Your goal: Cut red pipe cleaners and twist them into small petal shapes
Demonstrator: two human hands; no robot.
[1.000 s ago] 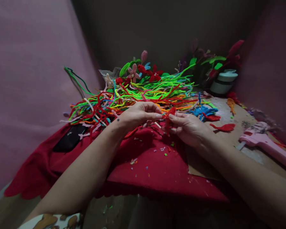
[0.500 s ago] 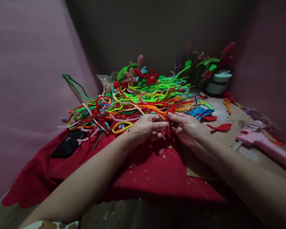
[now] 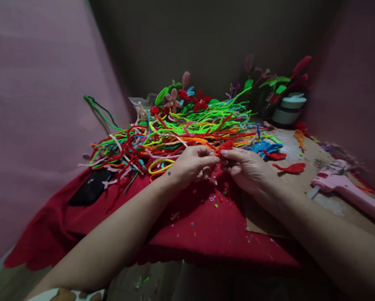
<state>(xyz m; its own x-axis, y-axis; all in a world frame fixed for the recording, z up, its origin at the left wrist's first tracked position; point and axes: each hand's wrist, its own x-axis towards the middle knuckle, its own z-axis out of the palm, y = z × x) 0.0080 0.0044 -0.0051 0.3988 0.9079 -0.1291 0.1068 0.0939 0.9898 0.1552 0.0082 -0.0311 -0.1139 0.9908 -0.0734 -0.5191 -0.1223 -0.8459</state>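
Between my two hands is a small red pipe-cleaner petal [image 3: 226, 145], its fuzzy loop standing up above the fingertips. My left hand [image 3: 197, 164] pinches its lower end with thumb and forefinger. From the other side, my right hand [image 3: 245, 167] grips it with thumb and fingers closed. The fingertips almost meet, and they hide the petal's base. Just behind lies a big heap of colourful pipe cleaners [image 3: 203, 123]. To the right, red petals [image 3: 290, 168] like the held one lie on a cardboard sheet [image 3: 269, 217], near a blue pipe-cleaner piece [image 3: 264, 147].
A pink glue gun [image 3: 347, 186] rests on the cardboard at right. A black phone [image 3: 92, 187] lies on the red cloth [image 3: 206, 238] at left. Pipe-cleaner flowers [image 3: 200, 100] and a lidded jar [image 3: 288, 109] stand at the back. Pink walls flank the table.
Both hands still hold the red petal. Its loop now leans lower and flatter, and the red strand that hung below the fingers no longer shows. The view has shifted slightly.
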